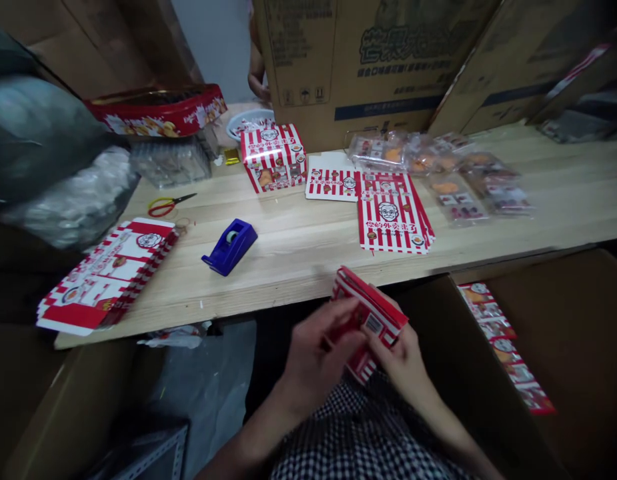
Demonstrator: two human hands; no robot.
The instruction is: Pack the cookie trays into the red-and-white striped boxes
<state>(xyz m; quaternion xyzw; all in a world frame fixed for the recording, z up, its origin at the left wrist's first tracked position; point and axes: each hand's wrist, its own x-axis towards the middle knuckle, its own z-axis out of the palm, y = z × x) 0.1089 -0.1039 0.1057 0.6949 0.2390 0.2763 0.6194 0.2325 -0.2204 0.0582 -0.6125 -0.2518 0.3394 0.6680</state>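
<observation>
Over my lap, in front of the table's edge, I hold a red-and-white striped cardboard box (373,325) with a barcode on its side. My left hand (324,347) presses its fingers and thumb against the near side of the box. Around the right end, my right hand (401,350) grips the box with its thumb on the barcode side. The box is tilted, and fingers cover part of it. On the table beyond lie striped printed cards (393,217), flat and overlapping. A blue tape dispenser (233,245) stands left of them.
An assembled striped box (274,160) stands at the back, near clear plastic packs (455,197). Yellow-and-red scissors (163,205) and a stack of folded striped cartons (111,273) lie left. An open carton (563,333) at lower right holds packed boxes. Another person's hand (259,83) shows behind.
</observation>
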